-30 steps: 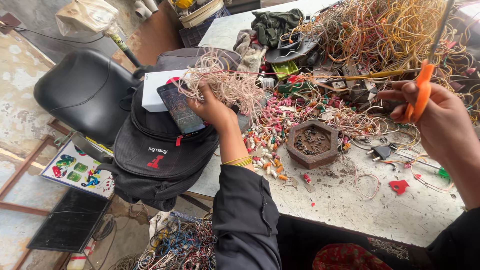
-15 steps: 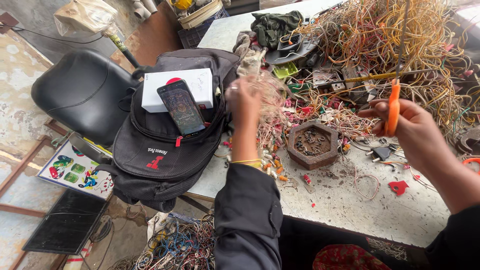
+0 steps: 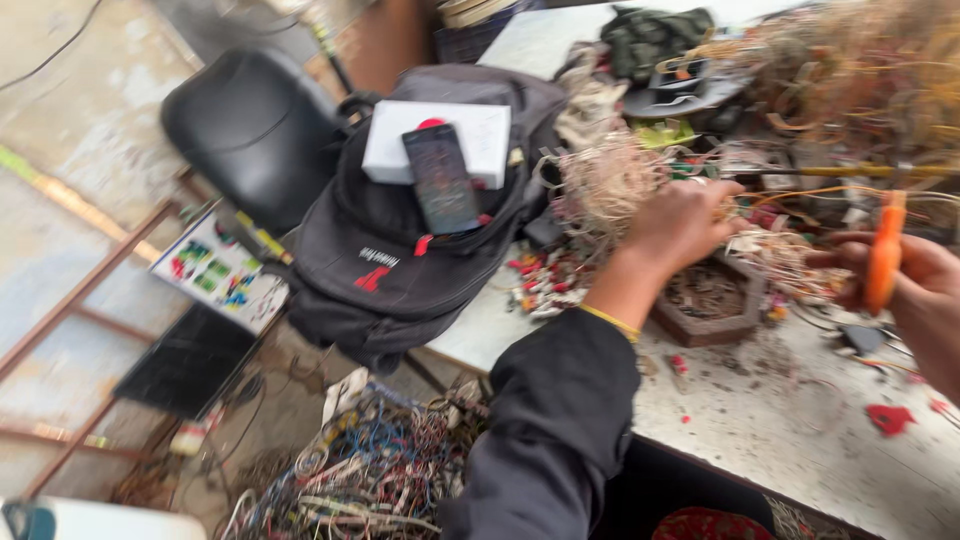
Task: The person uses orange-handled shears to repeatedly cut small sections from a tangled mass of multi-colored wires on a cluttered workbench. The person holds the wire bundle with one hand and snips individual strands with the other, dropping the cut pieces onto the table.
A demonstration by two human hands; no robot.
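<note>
Nearest the camera, a black sleeve (image 3: 555,420) ran up from the bottom edge; below it, on the floor, lay a heap of coloured wires (image 3: 370,480); the view was blurred throughout. The left hand (image 3: 680,225) sat over the table (image 3: 790,420), fingers curled shut on a bundle of pale stripped wire (image 3: 610,180) that fanned out to its left; a yellow band circled the wrist. Over at the right edge, the right hand (image 3: 920,290) was closed around an orange-handled tool (image 3: 885,255) held upright (its working end was too smeared to read). Between the two hands rested a dark hexagonal tray (image 3: 715,300), touching the tabletop, with small coloured connector bits (image 3: 540,280) scattered just beside it. Further back, a black backpack (image 3: 400,250) slumped at the table's left end; a white box (image 3: 440,140) lay on it, a dark phone (image 3: 442,180) across the box. Beyond, a huge tangle of yellowish wire (image 3: 850,70); far left, a black chair (image 3: 255,130).
</note>
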